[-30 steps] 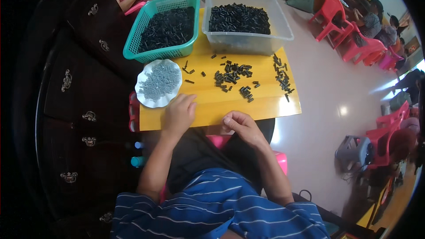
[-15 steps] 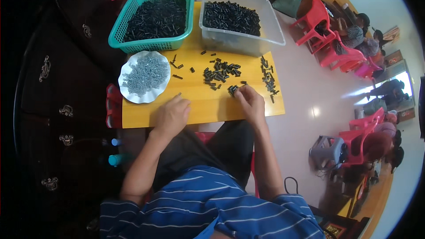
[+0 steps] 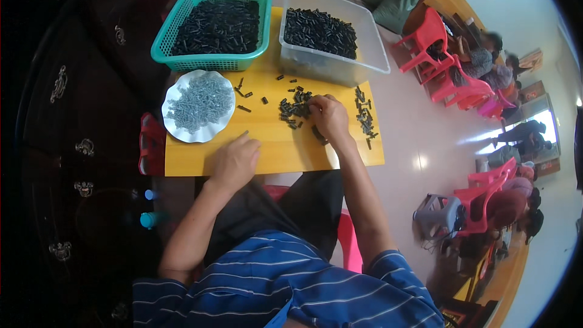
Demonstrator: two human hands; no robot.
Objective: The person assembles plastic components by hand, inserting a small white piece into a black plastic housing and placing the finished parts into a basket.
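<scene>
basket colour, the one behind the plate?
Teal basket, clearest in the head view.

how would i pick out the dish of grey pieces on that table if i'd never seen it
Start at the yellow table and find the teal basket at its far left corner. Just in front of that basket, beyond the left hand, sits a white plate with a wavy rim. It alone holds pale grey pieces; the other containers hold black ones.

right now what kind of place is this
Likely a small hand-assembly or sorting workroom: a yellow table with loose black parts, a teal basket and clear tub full of them, other seated people nearby.
</scene>
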